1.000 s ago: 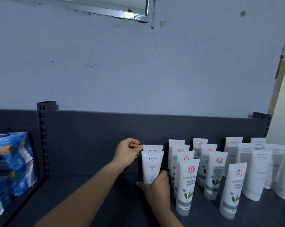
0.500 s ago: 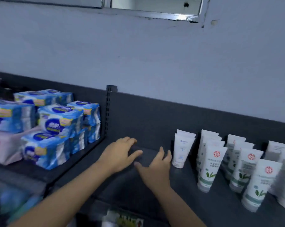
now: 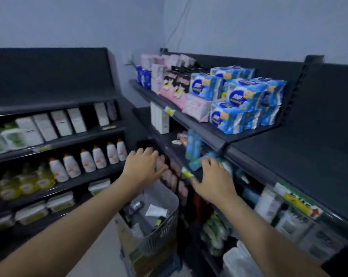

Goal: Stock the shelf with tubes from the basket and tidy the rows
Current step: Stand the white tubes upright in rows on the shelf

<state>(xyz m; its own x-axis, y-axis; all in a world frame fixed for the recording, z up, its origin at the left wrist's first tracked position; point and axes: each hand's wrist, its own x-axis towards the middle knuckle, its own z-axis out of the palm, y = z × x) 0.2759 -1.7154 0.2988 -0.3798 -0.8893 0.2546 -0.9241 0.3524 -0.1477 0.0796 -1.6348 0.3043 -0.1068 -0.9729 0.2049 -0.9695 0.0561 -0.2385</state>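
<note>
A grey plastic basket stands low in the middle, on top of a cardboard box. Inside it lie a white tube and a few darker items. My left hand hovers above the basket's far rim, fingers spread, holding nothing. My right hand is out to the right of the basket, in front of the shelf edge, also spread and empty. The dark top shelf at right shows only bare surface; the rows of tubes are out of view.
Blue and pink packs fill the upper shelf at right. A shelf unit on the left holds white bottles, yellow bottles and boxes. Lower right shelves are crowded with mixed goods. Pale floor shows beside the box.
The view has swung left and down, away from the tube rows. Both hands let go of the tubes, left the shelf and now hover over the basket area.
</note>
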